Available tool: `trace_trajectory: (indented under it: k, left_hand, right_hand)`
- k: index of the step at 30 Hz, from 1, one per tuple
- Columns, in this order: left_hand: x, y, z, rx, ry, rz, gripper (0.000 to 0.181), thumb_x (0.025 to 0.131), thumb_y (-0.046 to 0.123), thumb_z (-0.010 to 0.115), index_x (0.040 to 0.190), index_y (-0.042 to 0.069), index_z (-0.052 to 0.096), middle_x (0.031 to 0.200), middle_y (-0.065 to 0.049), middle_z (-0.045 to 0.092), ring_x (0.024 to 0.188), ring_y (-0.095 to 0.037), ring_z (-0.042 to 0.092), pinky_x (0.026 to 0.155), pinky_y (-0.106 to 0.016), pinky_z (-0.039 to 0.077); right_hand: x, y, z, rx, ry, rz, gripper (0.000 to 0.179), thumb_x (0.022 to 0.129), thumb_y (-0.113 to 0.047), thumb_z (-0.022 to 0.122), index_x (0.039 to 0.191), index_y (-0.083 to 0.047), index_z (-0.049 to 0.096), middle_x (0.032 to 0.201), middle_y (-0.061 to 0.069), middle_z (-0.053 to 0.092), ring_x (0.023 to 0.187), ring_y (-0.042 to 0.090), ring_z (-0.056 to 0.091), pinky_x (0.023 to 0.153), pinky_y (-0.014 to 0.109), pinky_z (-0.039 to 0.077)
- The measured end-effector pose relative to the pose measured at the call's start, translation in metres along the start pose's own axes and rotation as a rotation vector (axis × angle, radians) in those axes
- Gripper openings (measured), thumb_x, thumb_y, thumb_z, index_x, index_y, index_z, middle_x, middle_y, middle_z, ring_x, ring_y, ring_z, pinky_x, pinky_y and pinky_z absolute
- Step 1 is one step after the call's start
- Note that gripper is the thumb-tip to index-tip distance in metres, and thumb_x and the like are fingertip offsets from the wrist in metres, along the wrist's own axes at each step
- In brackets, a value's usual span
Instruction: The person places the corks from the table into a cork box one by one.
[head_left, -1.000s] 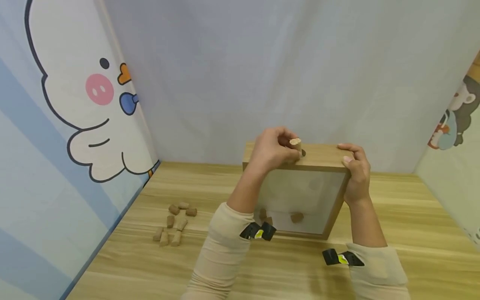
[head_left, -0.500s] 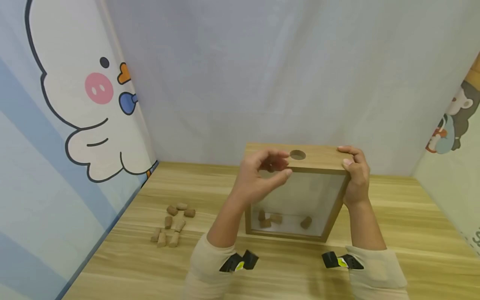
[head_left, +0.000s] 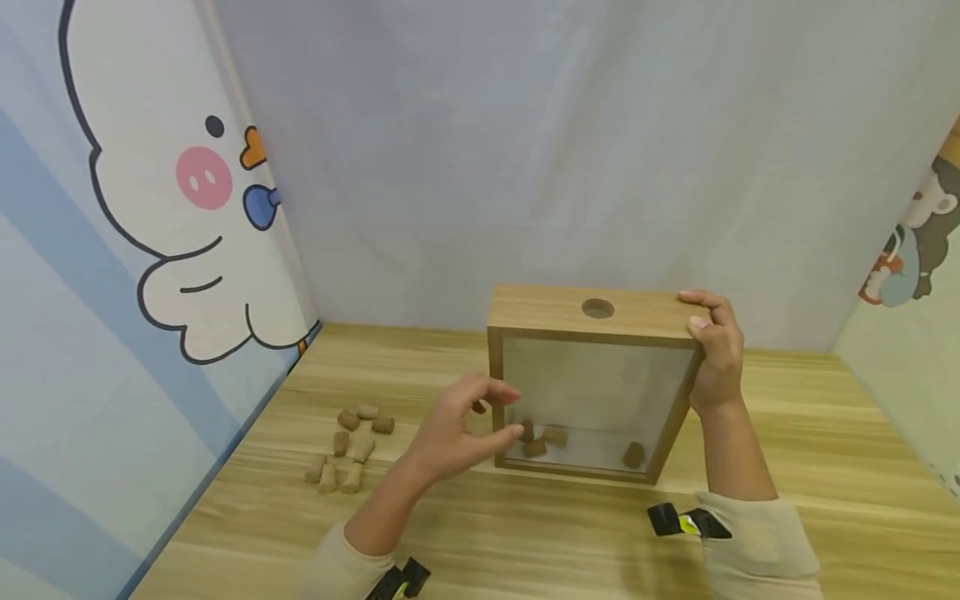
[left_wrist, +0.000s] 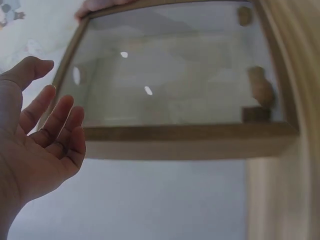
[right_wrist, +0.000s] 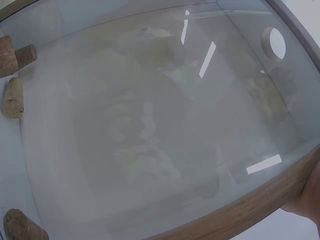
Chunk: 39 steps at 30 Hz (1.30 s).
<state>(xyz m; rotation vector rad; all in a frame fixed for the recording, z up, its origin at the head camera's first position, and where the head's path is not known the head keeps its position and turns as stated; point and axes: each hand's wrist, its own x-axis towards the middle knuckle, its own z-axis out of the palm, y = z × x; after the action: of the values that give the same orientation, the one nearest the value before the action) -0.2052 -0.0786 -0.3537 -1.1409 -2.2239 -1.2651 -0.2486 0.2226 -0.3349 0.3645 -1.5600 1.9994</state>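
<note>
A wooden box (head_left: pixel 645 312) with a clear front pane stands upright on the table, a round hole (head_left: pixel 597 308) in its top. Several corks lie on its floor: a darker cork (head_left: pixel 633 455) at the right, the others grouped at the left, among them a pale cork (head_left: pixel 555 437). My right hand (head_left: pixel 716 358) grips the box's upper right corner, thumb and fingers over the top. My left hand (head_left: pixel 461 429) is in front of the box's lower left side, holding nothing, thumb and fingers apart. In the left wrist view the left hand (left_wrist: pixel 45 130) shows its palm and loosely bent fingers.
To the left on the wooden table (head_left: pixel 255 533) lie several loose corks (head_left: pixel 363 450), some standing and some on their sides. A grey curtain (head_left: pixel 450 167) hangs behind the table, and a printed panel (head_left: pixel 135 333) closes off the left side.
My left hand let a cork go at the hole, then moved down and left. That cork is now inside the box, at the right of its floor. My right hand has kept its grip.
</note>
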Motion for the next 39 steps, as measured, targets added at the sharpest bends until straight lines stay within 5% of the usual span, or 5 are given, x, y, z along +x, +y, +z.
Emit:
trace_trajectory:
  k: [5,15,25,33,39]
  left_hand:
    - [-0.022,-0.015,-0.007,0.045,-0.065,-0.108,0.031,0.078,0.014,0.075,0.105,0.005,0.063,0.099,-0.005,0.062,0.087,-0.019,0.057,0.070,-0.030,0.048]
    - [-0.068,-0.040,-0.033,0.117,-0.123,-0.211,0.034,0.077,0.017,0.078,0.107,0.011,0.063,0.100,0.003,0.062,0.088,-0.016,0.056,0.070,-0.032,0.048]
    - [-0.105,-0.059,-0.064,0.000,-0.226,-0.514,0.044,0.080,0.027,0.075,0.118,0.012,0.059,0.114,-0.007,0.058,0.100,-0.032,0.053,0.077,-0.046,0.044]
    - [-0.132,-0.071,-0.089,-0.012,-0.212,-0.640,0.050,0.078,0.020,0.077,0.121,0.006,0.057,0.117,-0.015,0.055,0.101,-0.038,0.051,0.077,-0.049,0.045]
    - [-0.145,-0.084,-0.107,-0.039,-0.176,-0.673,0.054,0.076,0.012,0.078,0.124,-0.002,0.055,0.120,-0.021,0.054,0.100,-0.039,0.052,0.078,-0.049,0.046]
  right_hand:
    - [-0.001,0.000,0.001,0.009,-0.004,-0.002,0.031,0.083,-0.016,0.040,0.102,-0.010,0.063,0.102,0.012,0.049,0.088,0.024,0.043,0.070,0.036,0.035]
    - [-0.001,0.001,0.003,0.014,-0.003,0.000,0.031,0.082,-0.015,0.041,0.102,-0.011,0.064,0.102,0.011,0.049,0.089,0.024,0.043,0.071,0.036,0.035]
    - [0.000,0.003,-0.002,-0.001,-0.002,0.022,0.031,0.083,-0.017,0.040,0.103,-0.012,0.063,0.105,0.011,0.048,0.090,0.024,0.042,0.072,0.038,0.034]
    - [-0.001,0.005,-0.001,0.017,0.004,0.022,0.030,0.083,-0.015,0.040,0.102,-0.012,0.063,0.101,0.011,0.049,0.087,0.023,0.044,0.071,0.035,0.036]
    - [0.001,0.004,-0.002,0.021,-0.004,0.015,0.031,0.083,-0.016,0.040,0.103,-0.012,0.063,0.103,0.012,0.048,0.089,0.024,0.043,0.071,0.036,0.034]
